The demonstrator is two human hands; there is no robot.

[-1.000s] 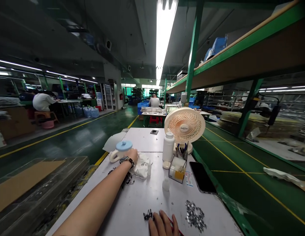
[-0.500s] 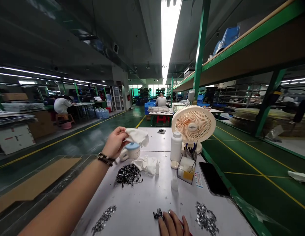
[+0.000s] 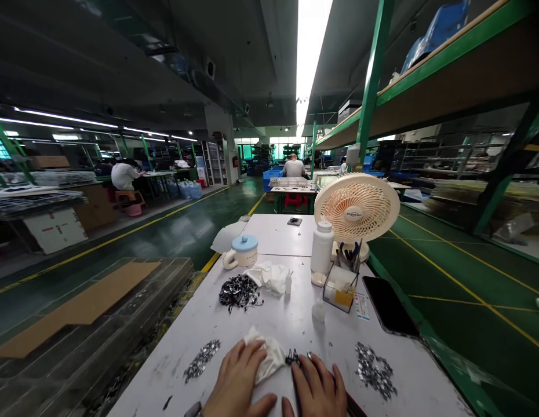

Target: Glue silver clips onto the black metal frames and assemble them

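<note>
Centrally, at the near edge of the white table [image 3: 273, 315], I have both hands palm down, side by side. The left hand [image 3: 241, 370] lies with its fingers extended and loosely spread over the front cloth [image 3: 273, 358], a white piece whose far part shows beyond the fingertips. The right hand [image 3: 317, 382] has its fingers bent slightly over a red-edged object [image 3: 355, 406], which is mostly hidden; I cannot tell whether the hand grips it. Just beyond the right fingertips, between them and the front cloth, sits a small cluster of black clips [image 3: 292, 357].

To the left of the left hand I note a silver pile [image 3: 202, 360] of small shiny pieces; to the right of the right hand, a second silver pile [image 3: 375, 370]. Farther back, a heap of dark parts [image 3: 239, 291] lies beside the crumpled rear cloth [image 3: 268, 278], with a blue-lidded mug [image 3: 244, 255] behind. A dropper bottle [image 3: 288, 284] stands at the rear cloth's right. Right of centre I find a squat bottle [image 3: 319, 313], a tall white bottle [image 3: 322, 249], a clear holder [image 3: 339, 288], a dark-screened phone [image 3: 389, 307] and a cream fan [image 3: 356, 208].
</note>
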